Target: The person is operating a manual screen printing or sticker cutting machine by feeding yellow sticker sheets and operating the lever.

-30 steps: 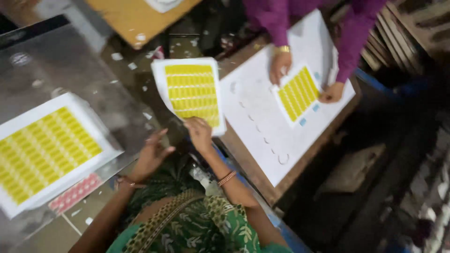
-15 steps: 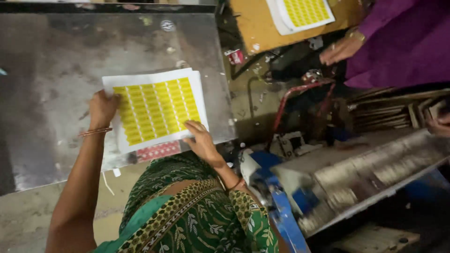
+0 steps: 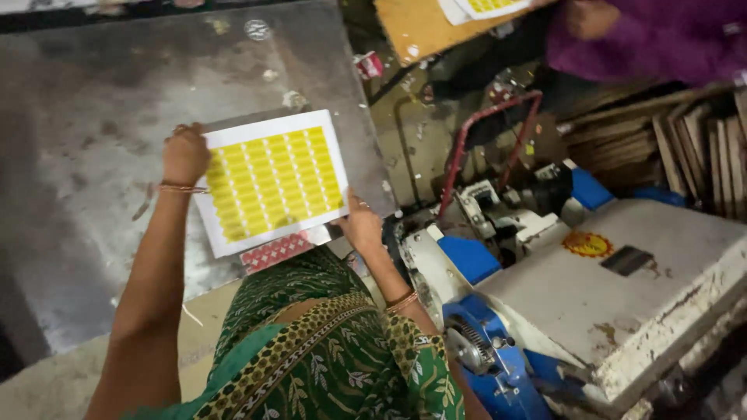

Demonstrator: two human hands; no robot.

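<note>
**Two hands gripping one sheet of yellow labels over the steel table**

Your palms are facing away from the camera, so you are showing only the backs of both hands; how far the fingers are curling under the paper cannot be told. Your lap is covering the sheet's (image 3: 270,184) lower edge region near a red patterned strip (image 3: 278,250), and whether more sheets are lying beneath the top one is hard to make out. At the top edge, a second sheet (image 3: 484,6) on a board (image 3: 424,29) is being cut off by the frame, as is a person in purple (image 3: 646,39) beside it.

Counting: you are holding one sheet, using two hands, and wearing bangles on both wrists. One blue and grey machine (image 3: 591,295) is standing to your right.

Your left hand (image 3: 185,154) is closing on the sheet's upper left corner, fingers wrapping over the edge. Your right hand (image 3: 361,225) is pinching the lower right corner. The sheet is lying tilted between them, over the table (image 3: 85,117), its yellow grid facing up.
</note>
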